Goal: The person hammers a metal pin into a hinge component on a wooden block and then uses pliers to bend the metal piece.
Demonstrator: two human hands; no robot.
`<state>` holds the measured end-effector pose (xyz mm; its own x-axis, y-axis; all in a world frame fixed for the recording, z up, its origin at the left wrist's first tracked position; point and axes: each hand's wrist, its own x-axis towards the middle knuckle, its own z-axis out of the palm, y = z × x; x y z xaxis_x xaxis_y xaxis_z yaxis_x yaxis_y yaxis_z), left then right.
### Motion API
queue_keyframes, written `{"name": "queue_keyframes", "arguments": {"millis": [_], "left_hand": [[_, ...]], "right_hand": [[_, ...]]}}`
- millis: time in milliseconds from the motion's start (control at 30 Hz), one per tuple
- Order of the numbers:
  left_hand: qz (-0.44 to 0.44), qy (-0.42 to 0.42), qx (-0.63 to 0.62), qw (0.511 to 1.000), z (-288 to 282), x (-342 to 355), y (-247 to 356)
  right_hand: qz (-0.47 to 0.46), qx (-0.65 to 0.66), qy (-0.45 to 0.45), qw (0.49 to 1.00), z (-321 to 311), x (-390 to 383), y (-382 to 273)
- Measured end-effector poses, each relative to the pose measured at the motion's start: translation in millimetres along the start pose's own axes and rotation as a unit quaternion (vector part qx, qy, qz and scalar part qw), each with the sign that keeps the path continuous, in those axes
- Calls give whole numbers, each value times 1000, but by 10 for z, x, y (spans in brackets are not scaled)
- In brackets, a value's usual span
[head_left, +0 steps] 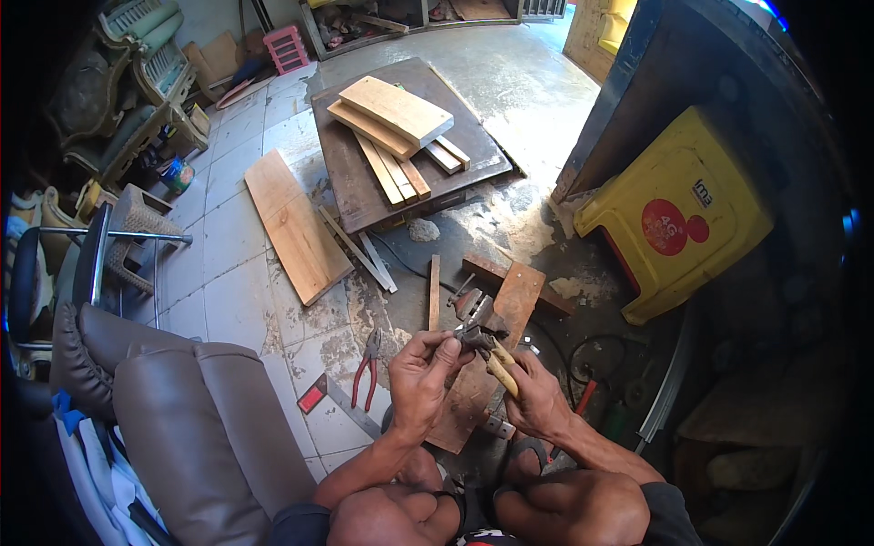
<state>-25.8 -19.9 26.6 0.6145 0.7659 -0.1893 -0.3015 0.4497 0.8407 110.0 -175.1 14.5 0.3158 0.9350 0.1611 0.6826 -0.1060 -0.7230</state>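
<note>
A metal vise [479, 312] sits on a worn wooden board [515, 293] in front of me. My left hand [424, 382] is closed at its left side, thumb and fingers pinched on something small that I cannot make out. My right hand [539, 400] grips a yellow-handled tool [503, 373], whose dark head is at the vise's jaws. To the left lie red-handled pliers [370, 369] and a metal square with a red handle [312, 393]. A narrow wooden strip [434, 296] lies beyond my left hand.
Planks [391, 109] are stacked on a low dark table [473, 173] ahead. A wide board [296, 227] lies on the tiles. A brown padded seat [228, 428] is at left; a yellow stool [683, 182] rests on its side at right. Cables [569, 355] run near the vise.
</note>
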Motion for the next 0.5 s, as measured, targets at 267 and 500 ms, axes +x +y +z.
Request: {"name": "queue_keyframes", "arguments": {"millis": [267, 500], "left_hand": [[-5, 2, 1, 1000, 14, 17, 36], [-5, 0, 7, 1000, 5, 8, 39]], "right_hand": [[-10, -6, 29, 1000, -11, 38, -51], [-8, -8, 14, 1000, 19, 22, 3]]}}
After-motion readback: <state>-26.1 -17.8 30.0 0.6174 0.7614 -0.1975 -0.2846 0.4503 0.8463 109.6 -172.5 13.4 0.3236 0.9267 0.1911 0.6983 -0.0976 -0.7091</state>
